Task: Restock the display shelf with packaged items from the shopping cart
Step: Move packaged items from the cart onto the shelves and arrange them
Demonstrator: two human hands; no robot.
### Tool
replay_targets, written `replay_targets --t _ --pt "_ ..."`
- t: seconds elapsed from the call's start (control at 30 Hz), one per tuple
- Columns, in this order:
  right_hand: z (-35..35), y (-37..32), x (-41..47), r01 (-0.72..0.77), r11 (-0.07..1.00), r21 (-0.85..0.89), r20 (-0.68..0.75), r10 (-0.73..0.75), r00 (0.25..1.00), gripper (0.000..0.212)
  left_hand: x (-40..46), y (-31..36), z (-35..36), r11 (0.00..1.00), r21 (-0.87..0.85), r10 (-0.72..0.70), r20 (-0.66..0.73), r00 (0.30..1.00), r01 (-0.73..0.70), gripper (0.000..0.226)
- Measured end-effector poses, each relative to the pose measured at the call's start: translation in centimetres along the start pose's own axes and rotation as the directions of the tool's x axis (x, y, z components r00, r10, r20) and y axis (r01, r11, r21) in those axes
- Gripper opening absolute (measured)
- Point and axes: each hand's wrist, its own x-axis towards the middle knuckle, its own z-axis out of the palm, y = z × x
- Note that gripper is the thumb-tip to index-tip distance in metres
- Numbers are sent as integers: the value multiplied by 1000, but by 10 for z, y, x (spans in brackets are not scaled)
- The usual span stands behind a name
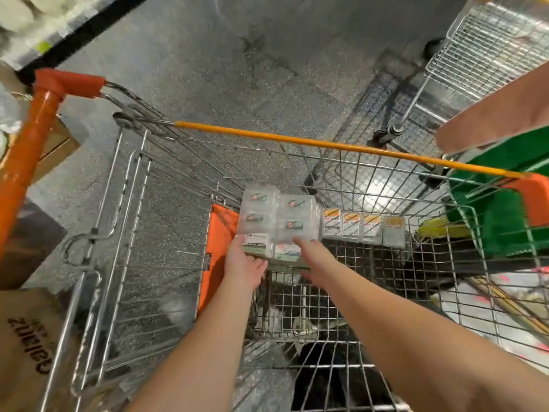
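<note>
Inside the wire shopping cart (166,221), your left hand (242,263) and right hand (312,257) are gripping a stack of clear packages (276,221) from both sides. Just right, four labelled packs (364,228) are standing in a row on the cart's mesh shelf.

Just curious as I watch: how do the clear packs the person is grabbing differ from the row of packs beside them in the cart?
The clear packs are stacked in a block, while the row of packs stands side by side. The clear packs carry small red and dark labels; the row's labels are orange on top. The left hand and right hand are on the clear packs; nobody touches the row. Both sit in the cart.
</note>
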Motion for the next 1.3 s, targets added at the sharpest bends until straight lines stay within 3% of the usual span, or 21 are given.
replay_targets --t 0.1,0.2,0.33,0.47,0.57,0.67,0.77,0.97,1.03,1.17,1.3 --pt "7 -5 4 44 995 -95 -80 -52 995 45 1 4 4 999 -9 39 -43 998 -40 62" --pt "5 -10 2 -4 996 -87 -128 -7 992 33 -2 10 8 996 0 89 -101 991 -90 43" --pt "4 -12 8 38 969 -243 -84 -60 995 42 -8 23 10 989 61 140 -84 987 -135 38" --pt "-11 -6 -7 41 999 -34 -56 -43 998 26 -32 26 8 984 101 147 -13 989 -145 34" --pt "-44 -4 -37 25 992 123 26 -29 999 26 -60 18 7 986 107 123 63 990 -130 38" --pt "-90 -5 -84 127 981 144 72 -138 988 35 -117 0 20 985 103 124 152 981 -140 33" --pt "-131 -18 -130 245 954 174 57 -258 965 20 -173 -12 44 976 98 164 257 952 -195 28" --pt "-230 -49 -261 549 790 273 -1 -570 822 14 -316 -58 117 904 122 308 481 821 -410 18" --pt "-263 -51 -300 618 721 313 -40 -640 767 14 -356 -75 139 876 111 339 550 763 -469 26" --pt "-329 -49 -370 685 598 415 -95 -721 687 29 -429 -111 182 790 85 408 666 625 -607 45" --pt "-399 -34 -439 768 484 419 -208 -773 600 22 -495 -157 225 705 54 419 774 476 -708 31"
